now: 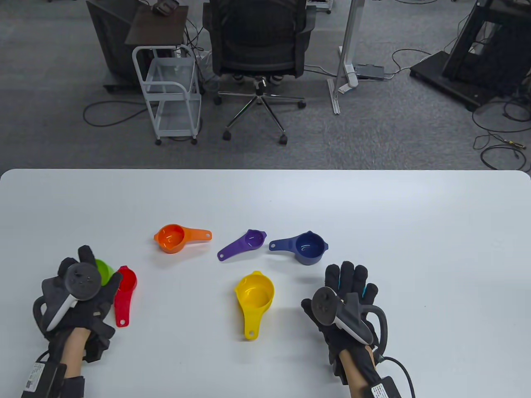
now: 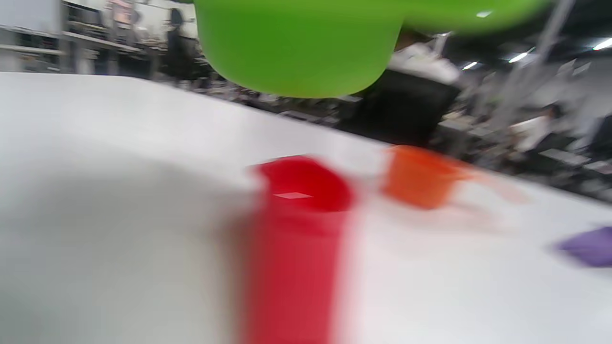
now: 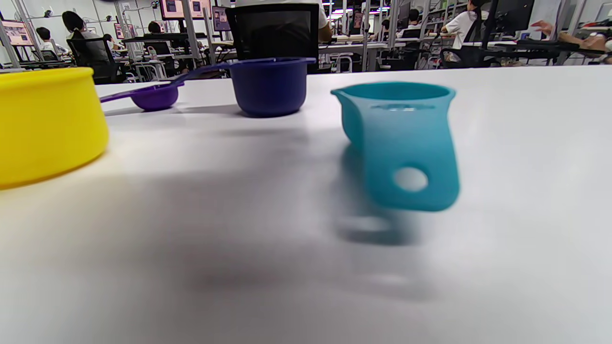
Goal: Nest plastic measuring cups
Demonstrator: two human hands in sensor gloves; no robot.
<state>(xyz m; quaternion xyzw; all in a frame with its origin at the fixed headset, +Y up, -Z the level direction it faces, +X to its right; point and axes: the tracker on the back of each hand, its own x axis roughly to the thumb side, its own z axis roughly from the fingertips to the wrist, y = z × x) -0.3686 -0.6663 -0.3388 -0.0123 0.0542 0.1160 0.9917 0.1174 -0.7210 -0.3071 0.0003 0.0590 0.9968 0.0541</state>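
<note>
1. No cup is nested yet: the orange cup, purple cup, navy cup, yellow cup and red cup lie apart on the surface.
2. The left hand grips the green cup, lifted off the surface.
3. The right hand hovers, fingers spread, over the teal cup, holding nothing.
4. All nesting remains.
</note>
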